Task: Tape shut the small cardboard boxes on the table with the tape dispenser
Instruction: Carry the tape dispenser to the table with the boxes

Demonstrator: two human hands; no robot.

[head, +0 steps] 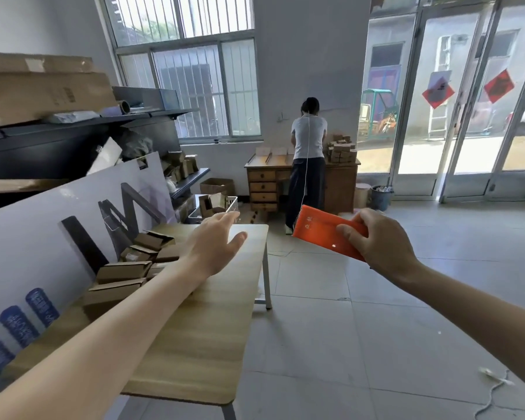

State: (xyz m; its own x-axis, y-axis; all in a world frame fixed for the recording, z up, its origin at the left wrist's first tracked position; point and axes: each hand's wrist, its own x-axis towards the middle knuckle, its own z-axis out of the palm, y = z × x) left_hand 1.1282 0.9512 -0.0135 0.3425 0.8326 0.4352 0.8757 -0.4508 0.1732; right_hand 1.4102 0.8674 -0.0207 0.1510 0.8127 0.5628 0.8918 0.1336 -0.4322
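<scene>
Nearest, left hand (215,241) is hovering, spread wide, over the counter (194,344); right hand (376,241) is gripping the orange tape dispenser (325,230) beyond its right edge. I am judging taping not begun: small cardboard boxes (125,271) are lying open-flapped along the left edge, one needing pulling clear. Floor (346,328) rightward is offering room.

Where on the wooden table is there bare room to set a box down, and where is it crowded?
Bare: the tabletop between the cardboard boxes and its right edge, to the near corner; also the far end beyond the left hand. Crowded: the left side, where boxes pile against the white board.
</scene>
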